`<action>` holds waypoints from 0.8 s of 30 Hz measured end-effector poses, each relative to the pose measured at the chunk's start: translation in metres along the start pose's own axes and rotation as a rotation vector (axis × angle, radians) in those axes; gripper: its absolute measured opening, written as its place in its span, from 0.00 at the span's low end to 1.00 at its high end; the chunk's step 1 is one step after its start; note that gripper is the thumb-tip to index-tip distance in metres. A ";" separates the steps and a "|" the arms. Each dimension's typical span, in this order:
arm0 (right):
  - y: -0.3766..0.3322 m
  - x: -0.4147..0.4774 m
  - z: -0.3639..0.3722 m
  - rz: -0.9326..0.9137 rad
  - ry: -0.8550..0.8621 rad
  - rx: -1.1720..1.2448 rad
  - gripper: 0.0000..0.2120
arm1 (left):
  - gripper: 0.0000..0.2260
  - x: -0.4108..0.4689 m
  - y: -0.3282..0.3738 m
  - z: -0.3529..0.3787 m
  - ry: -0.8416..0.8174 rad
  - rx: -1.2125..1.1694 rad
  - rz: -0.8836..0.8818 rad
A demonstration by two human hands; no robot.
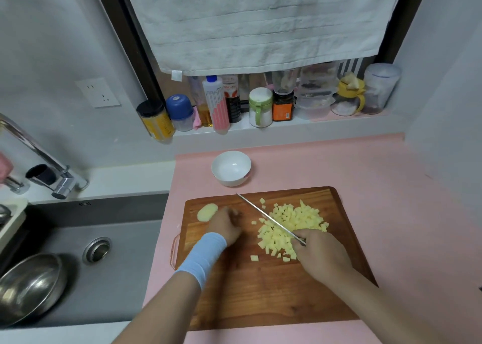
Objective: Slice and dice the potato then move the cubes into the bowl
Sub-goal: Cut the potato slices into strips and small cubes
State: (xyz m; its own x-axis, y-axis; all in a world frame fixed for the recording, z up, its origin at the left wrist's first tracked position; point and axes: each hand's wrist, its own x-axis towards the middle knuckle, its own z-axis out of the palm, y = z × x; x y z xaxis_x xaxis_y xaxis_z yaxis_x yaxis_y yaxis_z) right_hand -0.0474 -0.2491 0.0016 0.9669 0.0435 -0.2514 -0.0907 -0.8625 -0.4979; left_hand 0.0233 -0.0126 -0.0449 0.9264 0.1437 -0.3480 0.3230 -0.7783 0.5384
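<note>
Gripped the kitchen knife (268, 217) in the right hand (319, 252), fingers wrapped round the handle at the lower right of the wooden cutting board (260, 291). Angled the blade up and to the left over the near edge of the heap of potato cubes (292, 226), tip toward the white bowl (232, 182).

Found most of the potato already diced: a loose yellow heap right of centre on the board, with a few strays below it and to its left. Found one uncut potato end piece (207, 212) near the board's upper-left corner, an oval lying flat, long axis running from lower left to upper right.

Placed the left hand (225, 223), a light-blue wrist wrap (206, 255) below it, just right of that piece, knuckles up, fingertips blurred. Could not tell whether it touched, pinched or merely rested beside it.

Judged the left hand far the nearer to the end piece, the knife lying well to the right. Judged the coming move to turn on exactly that: piece up and left of the left hand, to be drawn rightward under the blade.

Found the bowl empty on the pink worktop (365, 174), just beyond the board's far edge, above and left of the heap, well apart from both hands.
</note>
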 end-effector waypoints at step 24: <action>-0.046 0.014 0.040 0.097 -0.057 0.055 0.13 | 0.18 -0.020 -0.059 0.017 0.108 0.096 0.231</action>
State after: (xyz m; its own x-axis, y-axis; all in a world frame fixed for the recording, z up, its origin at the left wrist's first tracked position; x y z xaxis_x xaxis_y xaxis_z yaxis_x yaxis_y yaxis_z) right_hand -0.0391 -0.1883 -0.0121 0.9381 -0.0089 -0.3464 -0.1974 -0.8352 -0.5132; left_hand -0.0172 0.0199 -0.0829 0.9903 0.0163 -0.1378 0.0859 -0.8518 0.5167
